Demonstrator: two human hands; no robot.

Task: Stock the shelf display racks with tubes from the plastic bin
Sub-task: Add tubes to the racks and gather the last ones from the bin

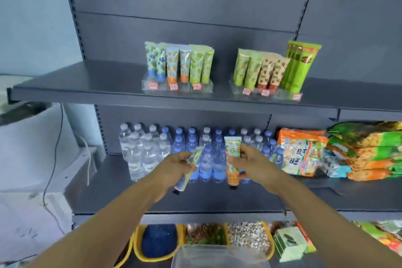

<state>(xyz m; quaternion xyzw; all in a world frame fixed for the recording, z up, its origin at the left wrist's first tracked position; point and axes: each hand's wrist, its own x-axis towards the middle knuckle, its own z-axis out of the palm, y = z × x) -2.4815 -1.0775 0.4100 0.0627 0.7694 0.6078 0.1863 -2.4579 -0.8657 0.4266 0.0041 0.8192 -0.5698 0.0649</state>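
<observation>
Two tubes are held in front of the water bottles (165,150) on the middle shelf (217,202), one in each hand. The left hand (176,166) is curled around a pale green tube (191,165), which is tilted, its top toward 1 o'clock and its cap toward 7 o'clock. The right hand (250,159) is closed on an orange-capped tube (233,159), kept upright with the cap at 6 o'clock; the thumb is pressed on its front. Both arms are stretched forward from 6 o'clock, converging toward the centre, and the hands are kept apart. On the upper shelf (87,85), at 12 o'clock, two clear racks are seen: the left rack (177,88) and the right rack (265,93), each filled with standing tubes. The bin (219,255) is seen at 6 o'clock, below the arms.
</observation>
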